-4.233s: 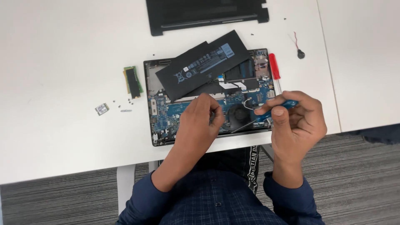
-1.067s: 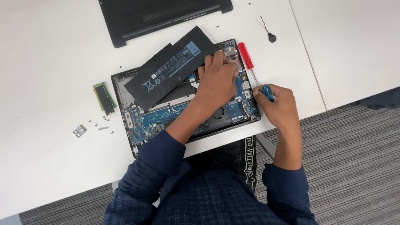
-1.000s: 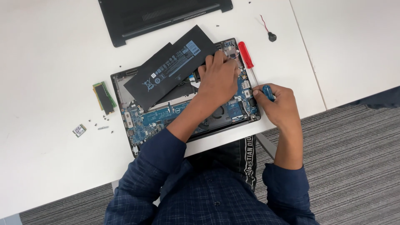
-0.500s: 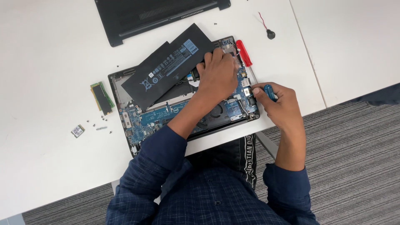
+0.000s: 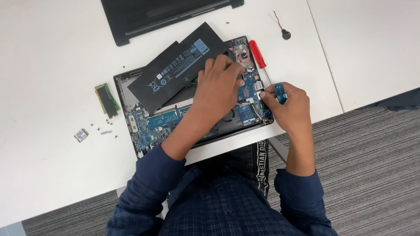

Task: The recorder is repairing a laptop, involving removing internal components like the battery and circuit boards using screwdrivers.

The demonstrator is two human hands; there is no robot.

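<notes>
Nearest us, our right hand (image 5: 288,107) is clenched around a small blue-handled screwdriver (image 5: 280,93), its tip hidden at the right edge of the opened laptop base with its blue circuit board (image 5: 157,124), which lies at the near edge of the white desk (image 5: 48,52). Over the last second the view has shifted little, and this hand has edged slightly inward toward the board (the tool was at the same corner half a second ago). Our left hand (image 5: 218,89) lies spread and flat on the board, gripping nothing, fingertips touching the flat black battery pack (image 5: 175,74), which remains tilted across the chassis, so it appears freed. Beyond lie a red-handled screwdriver (image 5: 257,53), a green memory module (image 5: 106,99) and the black bottom cover (image 5: 162,15).
</notes>
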